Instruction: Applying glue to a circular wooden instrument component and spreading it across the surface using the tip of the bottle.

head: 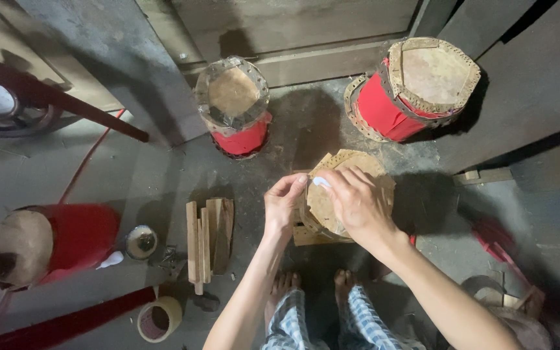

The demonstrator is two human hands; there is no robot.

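**Two hands pinch a white scrap over a drum skin**

Bare feet (312, 285) and checked trouser legs (332, 324) sit closest to the lens, on the grey floor (163, 175). Just above them, both hands meet over a small drum (345, 194) standing skin-up between the feet. The left hand (283, 207) pinches thumb against forefinger near a small white piece (321, 183); its grip looks closed on that piece's edge, though this is hard to tell. The right hand (358, 201) curls over the same piece, fingers clenched on it from the other side, and covers much of the pale skin, seemingly to steady it.

Outward from there, a bundle of flat wooden sticks (207, 240) lies just left of the left forearm. Further left are a small round tin (141, 242), a roll of tape (159, 319) and a red drum on its side (46, 243). Two more red-bodied drums stand behind: one upright (233, 107), one tilted (416, 87) against the dark wall boards. A red cord (89, 159) runs across the floor, well apart from the hands. Nothing stands between the hands and the drum.
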